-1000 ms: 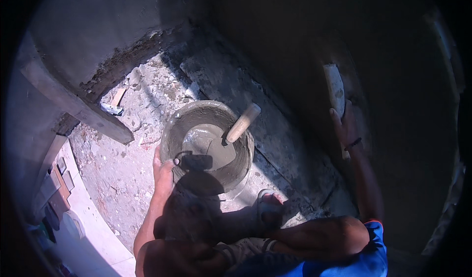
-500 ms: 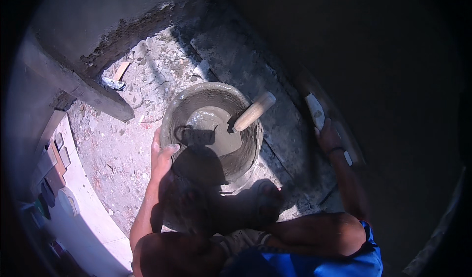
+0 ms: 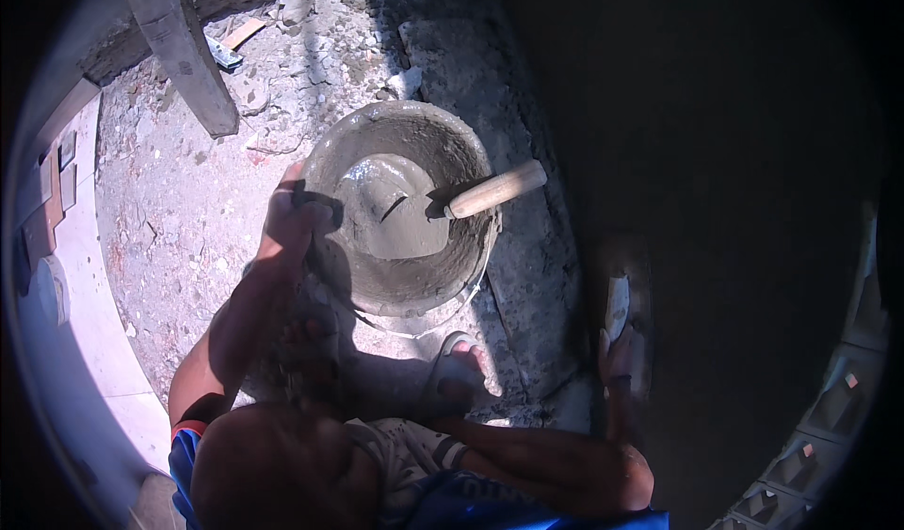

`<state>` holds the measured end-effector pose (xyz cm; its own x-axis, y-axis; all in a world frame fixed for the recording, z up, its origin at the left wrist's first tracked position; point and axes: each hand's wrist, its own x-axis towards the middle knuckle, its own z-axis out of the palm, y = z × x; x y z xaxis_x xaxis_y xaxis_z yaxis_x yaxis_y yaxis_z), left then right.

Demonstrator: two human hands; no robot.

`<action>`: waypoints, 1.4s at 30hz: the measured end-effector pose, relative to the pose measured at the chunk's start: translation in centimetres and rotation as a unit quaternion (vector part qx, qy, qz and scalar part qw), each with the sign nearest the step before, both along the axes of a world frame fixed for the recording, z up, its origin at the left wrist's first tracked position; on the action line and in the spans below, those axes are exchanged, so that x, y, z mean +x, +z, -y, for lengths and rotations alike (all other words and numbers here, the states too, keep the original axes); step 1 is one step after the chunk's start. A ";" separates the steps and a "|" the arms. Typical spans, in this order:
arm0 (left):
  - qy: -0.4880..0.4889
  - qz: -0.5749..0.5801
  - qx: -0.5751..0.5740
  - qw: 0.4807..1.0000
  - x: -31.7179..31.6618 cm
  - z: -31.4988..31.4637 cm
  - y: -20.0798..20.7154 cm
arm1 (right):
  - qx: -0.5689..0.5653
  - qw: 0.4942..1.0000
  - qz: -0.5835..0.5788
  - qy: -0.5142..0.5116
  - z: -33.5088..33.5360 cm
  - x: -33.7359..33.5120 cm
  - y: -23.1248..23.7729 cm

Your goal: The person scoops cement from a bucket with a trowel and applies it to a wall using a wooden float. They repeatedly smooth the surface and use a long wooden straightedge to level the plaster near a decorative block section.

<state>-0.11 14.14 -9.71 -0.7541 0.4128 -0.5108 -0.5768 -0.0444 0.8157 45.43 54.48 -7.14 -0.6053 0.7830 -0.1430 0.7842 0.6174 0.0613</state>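
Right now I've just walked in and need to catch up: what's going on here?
The left hand holds the bucket by its left rim. In the grey mix rests a wooden-handled tool. The right hand holds a float by the wall; it's too dark to tell whether they touch.

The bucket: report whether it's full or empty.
Neither: the bucket is partly filled. Grey mix lies in its bottom, with coated inner wall showing above it.

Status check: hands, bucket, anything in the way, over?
Left hand gripping bucket. Right hand holding float. Mortar in bucket; trowel handle juts over rim.
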 end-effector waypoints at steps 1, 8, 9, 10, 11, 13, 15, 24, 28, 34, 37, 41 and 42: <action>0.014 -0.011 0.009 1.000 0.2 0.4 0.2 | -0.001 1.000 -0.001 0.012 0.0 -2.2 0.0; 0.025 -0.075 0.009 0.997 0.2 0.6 0.4 | -0.014 0.998 0.068 0.003 -0.3 -16.9 -2.2; 0.029 -0.080 0.007 0.996 0.2 0.5 0.4 | -0.011 0.998 0.067 0.011 -0.2 -16.9 -2.5; 0.038 -0.073 0.005 0.997 0.3 0.4 0.6 | -0.008 0.998 0.065 0.019 -0.2 -16.9 -2.8; 0.048 -0.066 0.003 0.997 0.5 0.3 0.8 | -0.004 0.998 0.063 0.027 -0.2 -16.9 -3.1; 0.049 -0.064 -0.004 0.997 0.6 0.4 1.0 | -0.013 0.996 0.083 0.008 -0.6 -15.0 -3.5; 0.025 -0.074 -0.009 0.997 0.5 0.3 1.0 | -0.013 0.996 0.090 -0.014 -0.4 -11.8 -3.2; 0.035 -0.119 -0.005 0.992 0.2 0.9 -1.4 | -0.001 0.997 0.070 -0.018 0.4 -11.6 -3.9; 0.051 -0.059 -0.008 0.997 0.8 0.8 0.6 | -0.006 0.999 0.044 -0.017 0.9 -17.9 -4.1; 0.039 -0.065 -0.010 0.997 0.5 0.4 0.7 | 0.030 0.999 0.018 -0.023 1.0 -23.2 -1.3; 0.018 -0.049 0.009 0.999 0.5 0.6 0.6 | 0.084 0.996 -0.034 -0.008 0.8 -23.5 2.0; -0.002 -0.042 0.021 0.999 0.2 1.0 0.4 | 0.139 0.970 -0.191 0.052 -0.9 -22.1 6.0; -0.002 -0.043 0.027 0.999 0.2 1.0 0.1 | 0.126 0.967 -0.211 0.071 -1.3 -21.9 6.9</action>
<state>0.05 13.14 -9.56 -0.7927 0.4408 -0.4212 -0.5047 -0.0869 0.8589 23.52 55.75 -0.26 -0.6727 0.6649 0.3246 0.6801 0.7285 -0.0827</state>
